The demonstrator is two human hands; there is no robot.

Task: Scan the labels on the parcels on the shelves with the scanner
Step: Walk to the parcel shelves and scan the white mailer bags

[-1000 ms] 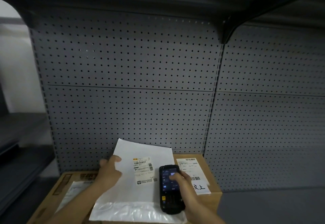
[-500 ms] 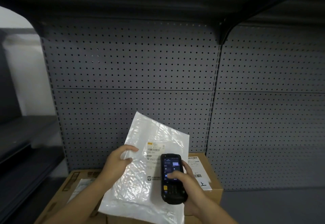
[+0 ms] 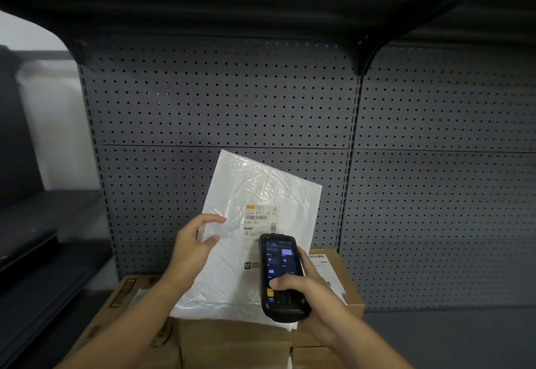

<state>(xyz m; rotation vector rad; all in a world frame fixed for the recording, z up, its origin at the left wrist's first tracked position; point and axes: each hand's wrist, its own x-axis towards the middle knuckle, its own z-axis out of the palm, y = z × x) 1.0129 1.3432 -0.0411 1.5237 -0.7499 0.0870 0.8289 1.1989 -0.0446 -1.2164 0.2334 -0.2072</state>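
Low in the centre of the frame, the left hand (image 3: pixel 195 248) pinches the left edge of a white plastic mailer bag (image 3: pixel 255 241), thumb on the front and the other fingers hidden behind, and holds it tilted up off the cardboard boxes (image 3: pixel 232 336) below. The bag's long axis runs from lower left to upper right, leaning toward the pegboard back wall (image 3: pixel 220 101).

The right hand (image 3: pixel 304 290) is closed around a black handheld scanner (image 3: pixel 280 276), thumb resting near the yellow key on its keypad. The scanner stands nearly upright in the frame, screen lit, its top end overlapping the lower part of the bag's shipping label (image 3: pixel 260 220).

The barcode on that label lies just above and slightly left of the scanner's top end, so the scanner's head already points roughly toward it. The right hand is the nearer one to the barcode. A small tilt or pull back would probably bring the whole code into the beam.

A second label (image 3: pixel 326 270) sits on the box at right, partly hidden behind the right hand.
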